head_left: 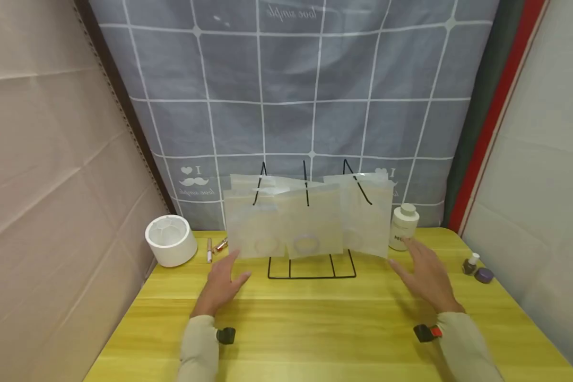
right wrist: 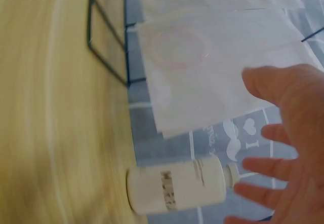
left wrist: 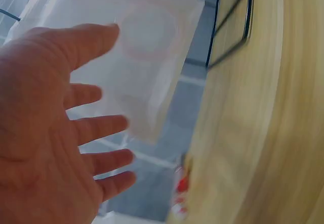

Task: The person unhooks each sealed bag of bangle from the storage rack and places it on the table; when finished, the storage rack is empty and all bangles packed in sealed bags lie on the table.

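Several translucent white zip bags (head_left: 255, 220) hang side by side on a black wire rack (head_left: 312, 277). Faint round ring shapes show through them, such as the pinkish ring (left wrist: 150, 30) in the left wrist view. My left hand (head_left: 221, 282) reaches toward the lower left corner of the bags, fingers spread and nothing held. On the other side, my right hand (head_left: 428, 276) is also spread and holds nothing. Its fingers overlap the foot of a white lidded bottle (head_left: 404, 228) in the head view; the right wrist view shows this bottle (right wrist: 177, 186) below the bags.
At the back left stand a white round container (head_left: 171, 241), a slim pink-and-white tube (head_left: 209, 250) and a small red-and-gold item (head_left: 221, 245). Far right sit a small white-capped bottle (head_left: 470, 263) and a purple lid-like disc (head_left: 484, 275). A grey checked cloth (head_left: 286, 127) hangs behind the yellow wooden table (head_left: 310, 334).
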Motion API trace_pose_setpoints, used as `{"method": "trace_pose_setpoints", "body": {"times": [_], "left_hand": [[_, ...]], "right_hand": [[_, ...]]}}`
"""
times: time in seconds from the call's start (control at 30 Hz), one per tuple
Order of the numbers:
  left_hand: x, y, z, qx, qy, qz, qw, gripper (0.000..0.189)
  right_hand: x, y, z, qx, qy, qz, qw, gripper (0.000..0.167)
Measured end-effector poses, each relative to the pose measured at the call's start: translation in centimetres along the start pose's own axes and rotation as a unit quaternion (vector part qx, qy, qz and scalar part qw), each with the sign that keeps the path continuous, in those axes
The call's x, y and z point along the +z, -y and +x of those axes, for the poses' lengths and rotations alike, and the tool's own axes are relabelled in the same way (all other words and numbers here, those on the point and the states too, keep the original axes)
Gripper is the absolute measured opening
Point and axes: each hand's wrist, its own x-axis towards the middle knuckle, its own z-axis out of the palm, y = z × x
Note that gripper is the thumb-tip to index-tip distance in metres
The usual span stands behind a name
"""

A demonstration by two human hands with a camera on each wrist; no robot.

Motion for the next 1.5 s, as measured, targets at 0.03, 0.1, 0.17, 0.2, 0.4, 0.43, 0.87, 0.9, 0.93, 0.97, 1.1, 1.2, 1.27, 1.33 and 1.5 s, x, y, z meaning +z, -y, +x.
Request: {"method": "trace_pose_setpoints", "body": {"times": [0.03, 0.1, 0.17, 0.2, 0.4, 0.43, 0.87, 0.9, 0.93, 0.97, 1.1, 1.2, 1.27, 1.33, 1.5], "left_hand": [[0.5, -0.1, 0.2, -0.001, 0.013, -0.029, 0.9995, 0.066], [1.7, -0.3, 0.7, -0.005, 0.036, -0.077, 0.9964, 0.059], [3.0, -0.5, 1.3, -0.017, 0.058, -0.108, 0.9923, 0.055], [3.6, -0.6, 1.7, -0.019, 0.063, -0.118, 0.9908, 0.053], [6.8, -0.6, 3.3, -0.036, 0.082, -0.162, 0.9826, 0.054], [7.1, -0.7, 3.5, -0.042, 0.083, -0.165, 0.9819, 0.055], [9.4, -0.9, 4.9, -0.088, 0.034, -0.140, 0.9857, 0.051], [9.4, -0.9, 4.9, -0.088, 0.034, -0.137, 0.9861, 0.051], [9.4, -1.0, 5.0, -0.090, 0.033, -0.135, 0.9862, 0.050], [9.3, -1.1, 5.0, -0.092, 0.031, -0.135, 0.9860, 0.050], [9.3, -1.6, 5.3, -0.097, 0.028, -0.126, 0.9869, 0.049], [9.3, -1.6, 5.4, -0.101, 0.029, -0.120, 0.9872, 0.050], [9.3, -1.5, 5.3, -0.103, 0.029, -0.118, 0.9873, 0.051], [9.3, -1.4, 5.2, -0.105, 0.030, -0.119, 0.9869, 0.051], [9.2, -1.5, 4.9, -0.111, 0.029, -0.127, 0.9852, 0.052]], "right_hand": [[0.2, 0.2, 0.5, 0.004, -0.012, 0.032, 0.9994, 0.063], [0.7, 0.4, 1.6, 0.008, -0.032, 0.100, 0.9944, 0.055], [1.1, 0.7, 2.8, 0.008, -0.054, 0.152, 0.9869, 0.048], [1.3, 0.9, 3.4, 0.007, -0.065, 0.170, 0.9832, 0.046], [1.4, 2.2, 5.6, 0.000, -0.111, 0.222, 0.9687, 0.040], [1.4, 2.4, 5.8, 0.000, -0.115, 0.225, 0.9675, 0.040], [1.6, 3.0, 8.2, -0.019, -0.154, 0.247, 0.9566, 0.028], [1.6, 3.0, 8.3, -0.021, -0.154, 0.242, 0.9577, 0.027], [1.6, 2.9, 8.5, -0.022, -0.154, 0.238, 0.9587, 0.026], [1.6, 2.9, 8.7, -0.022, -0.155, 0.237, 0.9587, 0.025], [1.4, 3.0, 8.9, -0.015, -0.166, 0.242, 0.9558, 0.022], [1.0, 3.3, 8.8, -0.009, -0.175, 0.248, 0.9527, 0.020], [0.8, 3.5, 8.6, -0.010, -0.178, 0.250, 0.9516, 0.020], [0.5, 3.6, 8.3, -0.011, -0.179, 0.252, 0.9510, 0.020], [-0.3, 3.5, 7.4, -0.012, -0.164, 0.243, 0.9561, 0.021]]}}
